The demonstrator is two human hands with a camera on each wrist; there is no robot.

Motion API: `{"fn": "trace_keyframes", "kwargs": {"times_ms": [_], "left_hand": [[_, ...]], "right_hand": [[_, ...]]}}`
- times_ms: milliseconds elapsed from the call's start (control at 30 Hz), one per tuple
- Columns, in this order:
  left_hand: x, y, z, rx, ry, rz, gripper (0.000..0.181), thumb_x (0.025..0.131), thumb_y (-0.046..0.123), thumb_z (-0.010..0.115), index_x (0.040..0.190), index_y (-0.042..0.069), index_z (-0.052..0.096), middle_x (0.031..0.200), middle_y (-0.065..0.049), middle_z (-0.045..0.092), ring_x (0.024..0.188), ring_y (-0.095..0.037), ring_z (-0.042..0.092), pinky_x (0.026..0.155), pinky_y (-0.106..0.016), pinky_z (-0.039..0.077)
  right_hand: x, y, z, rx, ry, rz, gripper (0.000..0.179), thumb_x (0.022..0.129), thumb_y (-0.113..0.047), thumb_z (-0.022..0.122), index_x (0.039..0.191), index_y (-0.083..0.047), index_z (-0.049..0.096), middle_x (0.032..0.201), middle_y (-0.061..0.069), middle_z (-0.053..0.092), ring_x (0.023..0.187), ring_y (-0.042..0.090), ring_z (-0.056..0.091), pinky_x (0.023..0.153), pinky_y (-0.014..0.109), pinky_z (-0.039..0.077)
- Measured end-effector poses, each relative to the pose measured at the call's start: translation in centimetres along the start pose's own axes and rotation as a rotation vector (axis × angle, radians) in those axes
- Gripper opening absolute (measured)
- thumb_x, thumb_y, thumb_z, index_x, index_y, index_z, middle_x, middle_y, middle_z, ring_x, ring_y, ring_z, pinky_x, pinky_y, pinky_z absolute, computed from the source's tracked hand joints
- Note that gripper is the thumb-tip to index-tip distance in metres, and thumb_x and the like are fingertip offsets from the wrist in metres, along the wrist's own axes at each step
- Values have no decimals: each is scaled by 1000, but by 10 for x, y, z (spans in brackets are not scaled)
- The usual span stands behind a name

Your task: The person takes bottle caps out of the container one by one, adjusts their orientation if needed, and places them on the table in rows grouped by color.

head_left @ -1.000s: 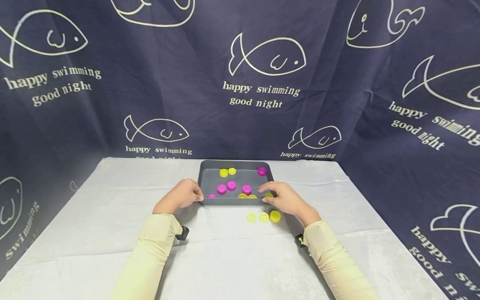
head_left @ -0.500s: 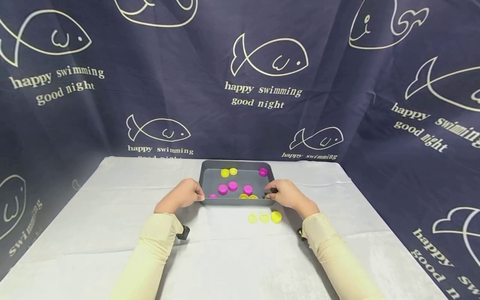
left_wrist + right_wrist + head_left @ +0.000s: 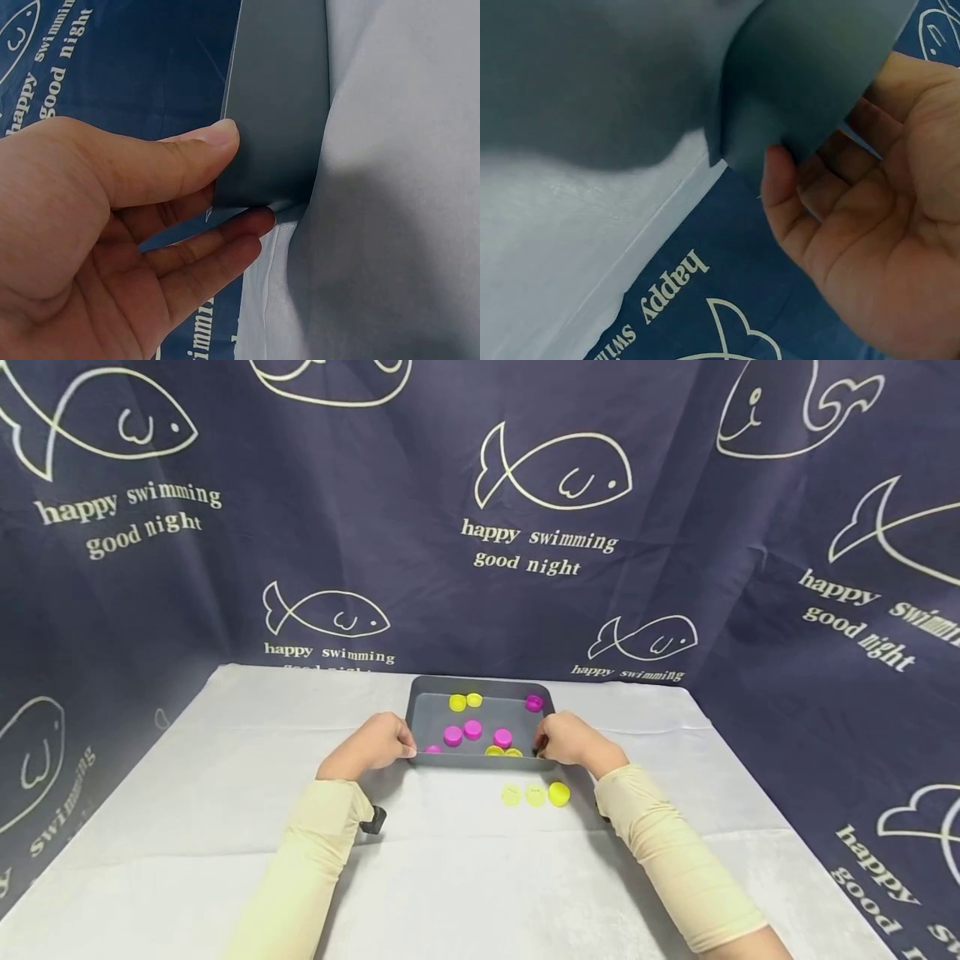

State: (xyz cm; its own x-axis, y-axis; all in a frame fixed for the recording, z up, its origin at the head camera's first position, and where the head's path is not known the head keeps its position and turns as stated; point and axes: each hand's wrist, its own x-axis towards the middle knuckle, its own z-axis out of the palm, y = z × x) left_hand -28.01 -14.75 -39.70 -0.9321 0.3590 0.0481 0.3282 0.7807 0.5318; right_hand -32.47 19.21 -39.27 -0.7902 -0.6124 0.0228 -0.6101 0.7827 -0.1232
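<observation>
A dark grey tray (image 3: 480,762) stands toward the back of the table, holding magenta caps (image 3: 472,729) and yellow caps (image 3: 457,702). My left hand (image 3: 378,742) pinches its front left corner; in the left wrist view the thumb lies on the outside of the grey wall. At the front right corner, my right hand (image 3: 573,742) has its fingers bent down over the tray's edge. The right wrist view shows its little finger against the wall, while the thumb and index fingertips are hidden behind it. Whatever lies under those fingertips is hidden.
Three yellow discs (image 3: 535,795) lie in a row on the white tablecloth (image 3: 450,877) before the tray's right half. A navy curtain (image 3: 420,543) printed with fish surrounds the table at the back and sides.
My right hand has lowered at the tray's front right corner and its fingers have drawn together, covering the yellow cap seen there earlier. The left hand keeps its grip. The head view shifted slightly.
</observation>
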Motion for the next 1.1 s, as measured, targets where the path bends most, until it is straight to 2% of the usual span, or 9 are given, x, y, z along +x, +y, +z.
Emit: {"fn": "trace_keyframes", "kwargs": {"times_ms": [133,267,567,700,933,1100], "left_hand": [[3,0,-1,10,-2,6,8,85,7,74,78,7,77,79,1,71,80,-15,60,79,-35,51],[4,1,-4,24,-11,-12,9,87,8,73,79,7,77,82,0,72,82,-16,61,81,-37,52],[3,2,-1,23,-23,-17,9,88,8,72,80,8,77,82,0,72,80,-15,60,81,-37,51],[2,2,-1,17,-29,-40,9,88,9,72,81,8,77,82,1,72,79,-15,60,80,-37,51],[1,0,2,10,-9,4,9,86,7,73,79,6,77,79,0,72,77,-14,59,77,-35,51],[-1,1,3,2,-4,8,8,85,7,74,78,7,77,79,1,72,77,-13,59,77,-35,51]], "right_hand": [[-1,-1,0,-30,30,-33,9,76,-1,74,80,-9,76,78,0,72,72,17,65,73,37,55],[0,-4,0,-39,51,-22,14,77,3,69,80,-8,76,78,0,72,73,19,66,73,38,55],[2,-4,4,-85,58,-30,16,77,5,68,84,-7,76,81,1,72,78,24,68,77,40,56],[2,-2,7,-69,74,-21,15,77,4,69,83,-8,75,80,2,73,76,23,68,75,39,56],[0,2,10,-37,93,14,6,79,-3,75,79,-9,75,74,-3,70,69,18,64,71,38,55],[0,2,17,-22,134,59,6,83,-13,79,79,-11,74,71,-5,68,66,14,60,70,37,54]]}}
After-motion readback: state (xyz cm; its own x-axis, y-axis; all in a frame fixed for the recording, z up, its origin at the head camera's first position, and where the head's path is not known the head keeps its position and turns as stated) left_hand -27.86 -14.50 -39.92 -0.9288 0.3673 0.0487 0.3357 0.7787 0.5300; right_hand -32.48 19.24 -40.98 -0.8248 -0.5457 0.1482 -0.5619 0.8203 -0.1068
